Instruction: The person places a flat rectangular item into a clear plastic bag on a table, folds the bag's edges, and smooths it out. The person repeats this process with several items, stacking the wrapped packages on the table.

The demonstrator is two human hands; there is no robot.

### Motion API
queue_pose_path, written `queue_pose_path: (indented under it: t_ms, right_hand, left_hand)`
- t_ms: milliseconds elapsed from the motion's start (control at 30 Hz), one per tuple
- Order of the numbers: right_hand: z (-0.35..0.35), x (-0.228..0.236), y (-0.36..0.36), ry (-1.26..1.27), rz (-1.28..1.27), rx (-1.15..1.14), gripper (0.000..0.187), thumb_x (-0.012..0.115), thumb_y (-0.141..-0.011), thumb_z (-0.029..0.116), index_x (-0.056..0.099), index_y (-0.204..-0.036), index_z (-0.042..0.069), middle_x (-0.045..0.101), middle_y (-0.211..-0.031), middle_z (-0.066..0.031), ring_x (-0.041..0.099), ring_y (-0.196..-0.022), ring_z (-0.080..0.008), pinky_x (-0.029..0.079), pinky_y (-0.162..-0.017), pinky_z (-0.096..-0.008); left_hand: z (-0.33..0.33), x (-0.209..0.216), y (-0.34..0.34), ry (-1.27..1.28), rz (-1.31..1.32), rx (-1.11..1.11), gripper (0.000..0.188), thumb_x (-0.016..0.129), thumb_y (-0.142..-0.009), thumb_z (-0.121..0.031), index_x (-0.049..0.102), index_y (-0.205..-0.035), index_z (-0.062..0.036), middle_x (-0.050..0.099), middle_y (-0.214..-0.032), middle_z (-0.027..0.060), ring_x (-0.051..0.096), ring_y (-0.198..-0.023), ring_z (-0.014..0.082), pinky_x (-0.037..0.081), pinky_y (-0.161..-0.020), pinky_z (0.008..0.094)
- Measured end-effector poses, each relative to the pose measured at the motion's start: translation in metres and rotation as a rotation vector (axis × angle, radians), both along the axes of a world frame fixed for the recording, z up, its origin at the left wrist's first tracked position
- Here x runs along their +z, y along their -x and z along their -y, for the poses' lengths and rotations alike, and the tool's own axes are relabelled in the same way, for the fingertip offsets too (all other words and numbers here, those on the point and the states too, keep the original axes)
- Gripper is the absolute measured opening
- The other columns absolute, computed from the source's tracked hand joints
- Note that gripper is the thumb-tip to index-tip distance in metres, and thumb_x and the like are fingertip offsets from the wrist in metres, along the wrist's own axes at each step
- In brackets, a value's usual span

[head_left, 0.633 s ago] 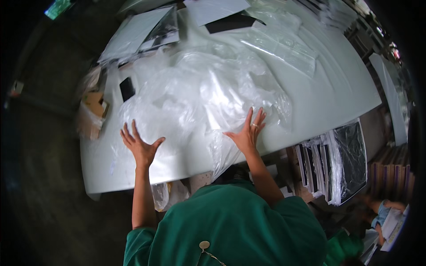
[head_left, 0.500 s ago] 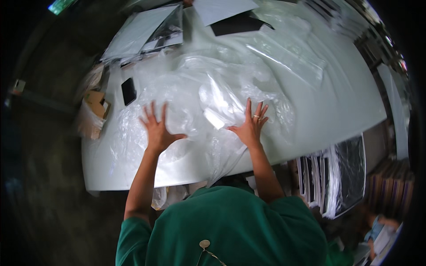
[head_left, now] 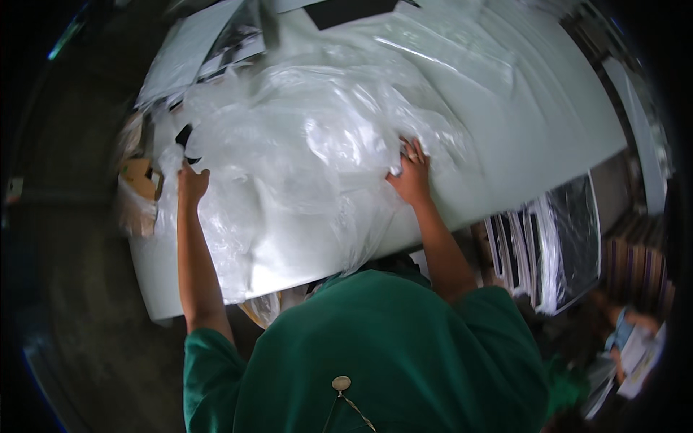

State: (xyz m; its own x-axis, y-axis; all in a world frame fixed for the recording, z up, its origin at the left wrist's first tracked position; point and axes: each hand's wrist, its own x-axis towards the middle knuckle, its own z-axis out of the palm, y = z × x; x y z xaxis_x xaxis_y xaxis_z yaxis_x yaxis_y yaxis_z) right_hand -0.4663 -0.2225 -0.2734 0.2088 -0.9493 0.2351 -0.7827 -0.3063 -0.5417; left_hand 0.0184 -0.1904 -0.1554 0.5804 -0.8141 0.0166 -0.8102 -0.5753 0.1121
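Observation:
Crumpled clear plastic sheeting (head_left: 296, 137) spreads over the pale table (head_left: 534, 155) in front of me. At its left edge, my left hand (head_left: 192, 185) is closed on the plastic, thumb sticking out to the right. A black phone (head_left: 184, 135) lies just beyond that hand, partly covered by the film. My right hand (head_left: 411, 177), wearing a ring, has its fingers curled into the sheeting right of the middle. A bunched bit of plastic shows between its thumb and fingers.
Wrapped flat panels (head_left: 189, 50) lie at the far left, a black sheet (head_left: 350, 10) at the far edge. An open cardboard box (head_left: 141, 179) sits by the left edge. Below right stand plastic-wrapped panels (head_left: 552, 245) and brown stacked boards (head_left: 635, 252). Another person's arm shows at lower right.
Both hands were spread open over the sheeting. The left has moved left and closed on the plastic's edge; the right has curled its fingers into the film. Plastic now partly covers the phone.

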Motion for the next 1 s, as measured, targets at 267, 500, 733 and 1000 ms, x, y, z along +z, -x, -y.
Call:
queue_pose_path:
  t_ms: [267, 500, 733, 1000]
  right_hand:
    - [-0.089, 0.008, -0.014, -0.04, -0.137, -0.159, 0.071, 0.075, -0.059, 0.028, 0.049, -0.121, 0.003, 0.035, -0.137, -0.0114, 0.025, -0.131, -0.0304, 0.025, -0.098, -0.0507]
    - [-0.109, 0.012, -0.035, 0.034, -0.014, -0.261, 0.052, 0.067, -0.068, 0.029, 0.056, -0.113, 0.007, 0.034, -0.138, -0.0046, 0.021, -0.132, -0.0242, 0.023, -0.101, -0.0508]
    - [-0.143, 0.016, -0.037, -0.009, 0.024, -0.257, 0.042, 0.068, -0.068, 0.025, 0.06, -0.105, 0.007, 0.045, -0.128, -0.0034, 0.033, -0.123, -0.0231, 0.026, -0.092, -0.0458]
    - [-0.065, 0.104, 0.069, -0.188, 1.167, -0.7, 0.038, 0.051, -0.087, 0.037, 0.057, -0.103, 0.004, 0.061, -0.082, -0.0066, 0.059, -0.07, -0.017, 0.049, -0.063, -0.0321]
  left_hand:
    - [-0.029, -0.04, 0.269, 0.34, -0.605, -1.014, 0.087, 0.076, -0.066, -0.036, 0.031, -0.133, -0.0026, 0.024, -0.137, 0.024, 0.023, -0.127, 0.0403, 0.026, -0.103, 0.0446]
    - [-0.04, -0.114, 0.223, 0.191, -0.22, -1.239, 0.064, 0.066, -0.062, -0.019, 0.048, -0.121, -0.0048, 0.029, -0.139, 0.0162, 0.025, -0.129, 0.0344, 0.018, -0.104, 0.0493]
    - [-0.059, -0.1, 0.172, -0.04, -0.302, -0.92, 0.064, 0.06, -0.078, -0.041, 0.041, -0.128, -0.0061, 0.039, -0.132, 0.0192, 0.034, -0.124, 0.0347, 0.026, -0.102, 0.0439]
    - [-0.032, -0.074, 0.08, -0.081, -0.23, -0.458, 0.048, 0.057, -0.081, -0.03, 0.052, -0.117, 0.0009, 0.055, -0.114, 0.0222, 0.049, -0.111, 0.0341, 0.038, -0.094, 0.0385]
